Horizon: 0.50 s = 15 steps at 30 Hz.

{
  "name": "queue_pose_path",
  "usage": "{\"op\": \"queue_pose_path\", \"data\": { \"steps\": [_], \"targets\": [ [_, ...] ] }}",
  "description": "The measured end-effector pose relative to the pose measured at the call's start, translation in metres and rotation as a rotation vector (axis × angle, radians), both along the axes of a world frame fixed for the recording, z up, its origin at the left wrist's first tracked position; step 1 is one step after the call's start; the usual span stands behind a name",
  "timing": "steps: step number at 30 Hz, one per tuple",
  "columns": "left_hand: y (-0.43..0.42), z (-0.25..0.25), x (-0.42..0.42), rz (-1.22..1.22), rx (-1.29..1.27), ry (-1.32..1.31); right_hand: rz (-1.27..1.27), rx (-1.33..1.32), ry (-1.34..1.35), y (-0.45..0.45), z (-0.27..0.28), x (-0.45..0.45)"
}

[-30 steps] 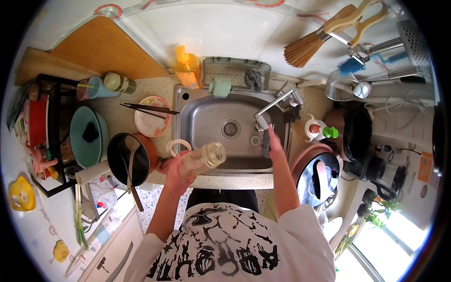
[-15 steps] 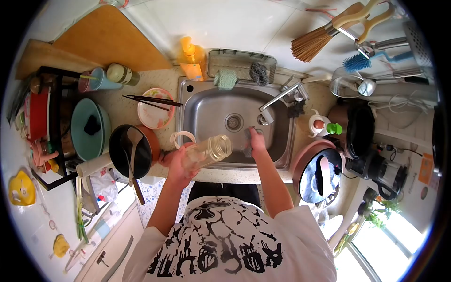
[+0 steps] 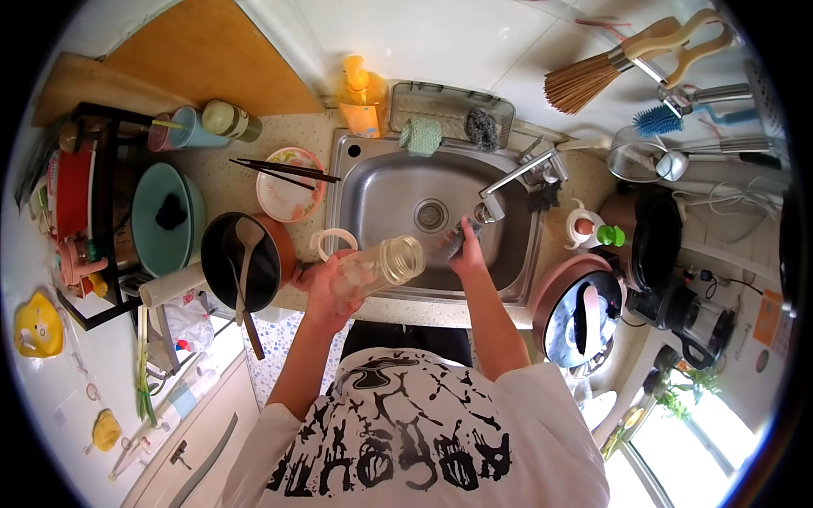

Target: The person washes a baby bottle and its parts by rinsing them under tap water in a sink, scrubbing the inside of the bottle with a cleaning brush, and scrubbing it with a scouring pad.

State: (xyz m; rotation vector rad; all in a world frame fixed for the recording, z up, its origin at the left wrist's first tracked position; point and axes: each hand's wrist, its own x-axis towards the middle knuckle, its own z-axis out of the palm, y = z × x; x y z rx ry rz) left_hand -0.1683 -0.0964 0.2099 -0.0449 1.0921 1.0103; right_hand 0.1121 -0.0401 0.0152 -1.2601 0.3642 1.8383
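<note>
My left hand (image 3: 320, 292) is wrapped around a clear glass jar (image 3: 377, 269), tilted with its open threaded mouth toward the sink. A pale pink ring (image 3: 333, 243) shows just beyond these fingers; whether the hand touches it I cannot tell. Over the near right part of the steel sink (image 3: 389, 182), my right hand (image 3: 470, 254) is closed on a grey scouring pad (image 3: 455, 245), partly hidden by the fingers. The faucet (image 3: 508, 178) reaches over the basin just beyond that hand.
Left of the sink stand a pot (image 3: 275, 262) with a wooden spoon and a patterned plate (image 3: 292, 207) with chopsticks across it. Behind the basin are a yellow soap bottle (image 3: 362, 102) and a wire rack (image 3: 440, 106). A pink pot (image 3: 550, 296) sits at right.
My right hand has turned slightly and moved a little toward the faucet, still gripping the scouring pad. The jar stays in my left hand. The whole view has shifted slightly.
</note>
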Motion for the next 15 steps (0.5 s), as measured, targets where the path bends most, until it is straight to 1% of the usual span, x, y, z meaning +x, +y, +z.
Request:
{"op": "queue_pose_path", "data": {
  "steps": [1, 4, 7, 10, 11, 13, 15],
  "targets": [
    [0.001, 0.002, 0.001, 0.012, -0.015, 0.000, -0.018, 0.011, 0.011, -0.003, 0.006, -0.003],
    [-0.003, -0.007, -0.003, -0.014, 0.017, -0.038, -0.044, 0.107, 0.156, -0.015, 0.009, -0.003],
    [-0.004, -0.008, 0.000, -0.026, 0.017, -0.027, -0.035, 0.109, 0.238, -0.022, -0.024, 0.000],
    [-0.003, -0.010, 0.002, -0.029, 0.025, -0.042, -0.060, 0.091, 0.034, -0.023, -0.030, -0.008],
    [-0.004, -0.012, 0.002, -0.037, 0.037, -0.037, -0.040, 0.095, 0.006, -0.024, -0.029, -0.009],
    [-0.005, -0.016, 0.002, -0.052, 0.064, -0.028, 0.000, 0.107, -0.051, -0.021, -0.011, -0.011],
    [-0.004, -0.014, 0.003, -0.055, 0.049, -0.032, 0.115, -0.002, -0.208, -0.014, 0.010, -0.016]
  ]
}}
